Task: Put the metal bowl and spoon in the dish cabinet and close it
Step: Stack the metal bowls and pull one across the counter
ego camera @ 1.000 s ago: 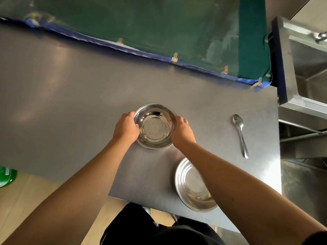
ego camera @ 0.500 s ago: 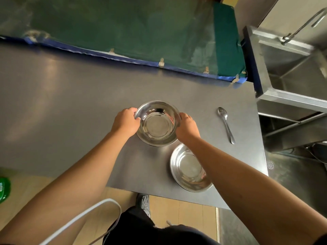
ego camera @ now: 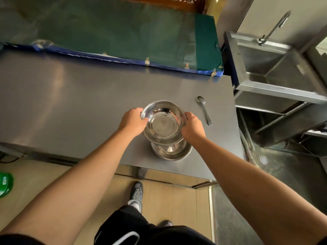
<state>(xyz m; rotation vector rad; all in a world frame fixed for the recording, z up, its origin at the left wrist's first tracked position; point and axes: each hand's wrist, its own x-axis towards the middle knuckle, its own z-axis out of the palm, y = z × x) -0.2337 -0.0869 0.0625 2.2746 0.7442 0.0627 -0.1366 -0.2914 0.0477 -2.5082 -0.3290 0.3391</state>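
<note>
A shiny metal bowl point(ego camera: 162, 123) is held above the steel table point(ego camera: 74, 103), gripped on both sides of its rim. My left hand point(ego camera: 133, 121) clasps its left edge and my right hand point(ego camera: 192, 126) its right edge. Its near rim overlaps a second metal bowl point(ego camera: 172, 151) that rests on the table close to the front edge. A metal spoon point(ego camera: 204, 109) lies on the table to the right of the held bowl, its scoop pointing away from me. No dish cabinet can be made out.
A green cloth-covered panel point(ego camera: 123, 32) with a blue hem runs along the table's far edge. A steel sink point(ego camera: 276, 68) with a tap stands to the right. A green object point(ego camera: 5, 184) sits on the floor at left, and my shoes show below.
The bowl has come up off the table and toward me, now overlapping the second bowl. The camera has risen and pulled back, showing more floor and my legs.
</note>
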